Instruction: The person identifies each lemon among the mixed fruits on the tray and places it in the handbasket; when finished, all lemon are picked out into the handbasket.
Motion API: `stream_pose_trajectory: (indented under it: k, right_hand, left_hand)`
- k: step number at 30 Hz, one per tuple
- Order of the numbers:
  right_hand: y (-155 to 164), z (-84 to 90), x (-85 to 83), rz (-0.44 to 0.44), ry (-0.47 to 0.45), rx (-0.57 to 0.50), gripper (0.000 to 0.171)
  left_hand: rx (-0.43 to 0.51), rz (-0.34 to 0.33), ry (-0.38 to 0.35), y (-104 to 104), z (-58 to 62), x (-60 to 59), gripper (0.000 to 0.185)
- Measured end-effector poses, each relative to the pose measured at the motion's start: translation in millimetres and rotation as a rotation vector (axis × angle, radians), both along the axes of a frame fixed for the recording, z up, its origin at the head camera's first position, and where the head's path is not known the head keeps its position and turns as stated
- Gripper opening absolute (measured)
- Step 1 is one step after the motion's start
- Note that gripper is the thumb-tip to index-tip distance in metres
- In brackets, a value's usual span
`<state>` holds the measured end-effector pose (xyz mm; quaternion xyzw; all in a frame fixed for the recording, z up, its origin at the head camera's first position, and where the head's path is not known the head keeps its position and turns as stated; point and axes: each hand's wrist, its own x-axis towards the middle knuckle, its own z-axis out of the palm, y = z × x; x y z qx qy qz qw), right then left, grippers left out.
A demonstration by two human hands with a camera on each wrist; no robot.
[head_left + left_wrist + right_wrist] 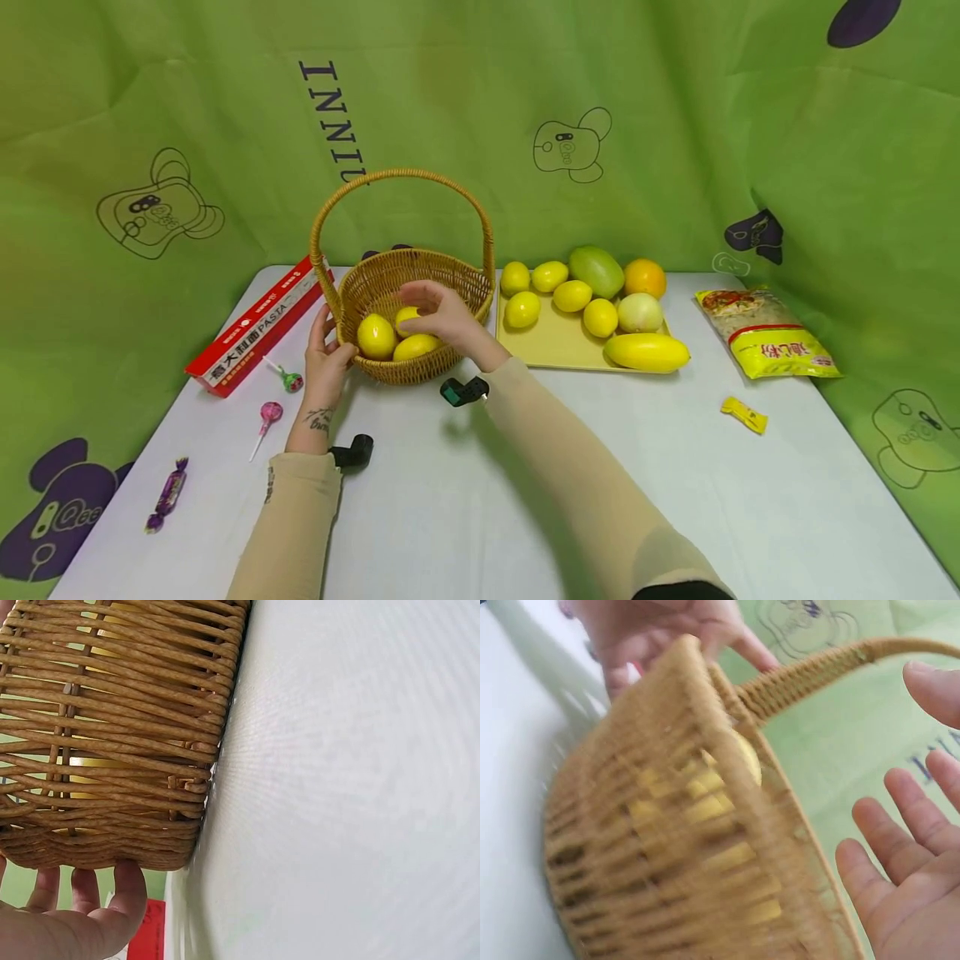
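- Wicker basket (408,321) sits on the white table (600,483), left of a tray, its arched handle (405,177) upright and spanning side to side; the left wrist view shows only part of its woven wall (120,735), and the right wrist view shows it blurred (682,847).
- Three lemons (377,336) show inside the basket; the rear one is partly covered by fingers, and whether more lie beneath cannot be told.
- Right hand (438,312) hovers over the basket's middle, just above the rear lemon; in the right wrist view its fingers (900,825) are spread and relaxed, gripping nothing.
- Left hand (326,358) rests against the basket's left outer wall, fingers straight against the weave, thumb near the rim; the left wrist view catches only its fingertips (90,900) under the basket's edge.
- Tray (551,346), yellow, lies just right of the basket, touching or nearly so. On it: five lemons (573,295), one green fruit (596,271), one orange (645,277), one pale round fruit (640,312), and one long yellow fruit (647,352) lying left to right along the front edge.
- Pasta box (258,327), red and white, lies left of the basket, its long axis slanting from near left to far right; its far end is hidden behind the basket.
- Two lollipops (270,412) lie near the left hand, and one purple wrapped candy (168,493) lies well apart by the table's left edge.
- Yellow noodle packet (765,333) lies at far right; one small yellow sachet (744,414) lies in front of it.
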<state>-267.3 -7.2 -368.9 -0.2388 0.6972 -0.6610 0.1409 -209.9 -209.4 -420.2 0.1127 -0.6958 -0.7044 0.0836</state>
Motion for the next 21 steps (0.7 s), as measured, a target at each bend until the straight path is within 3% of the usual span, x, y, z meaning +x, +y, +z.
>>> stream_pose_trajectory:
  k: [5, 10, 13, 21]
  right_hand:
    - [29.2, 1.0, -1.6, -0.081, -0.021, -0.141, 0.052]
    - [72.1, -1.0, -2.8, -0.2, -0.053, -0.275, 0.053]
    - [98.3, -4.5, -4.8, -0.295, -0.058, -0.332, 0.05]
    - [160.1, -18.1, -9.2, -0.625, -0.003, -0.41, 0.052]
  left_hand:
    - [0.007, -0.003, -0.005, 0.4, 2.2, 0.5, 0.079]
    - [0.009, -0.014, -0.02, 4.7, 14.7, 6.8, 0.079]
    - [0.01, -0.015, -0.021, 6.6, 20.4, 10.1, 0.079]
    - [0.012, -0.015, -0.013, 5.5, 17.6, 9.1, 0.08]
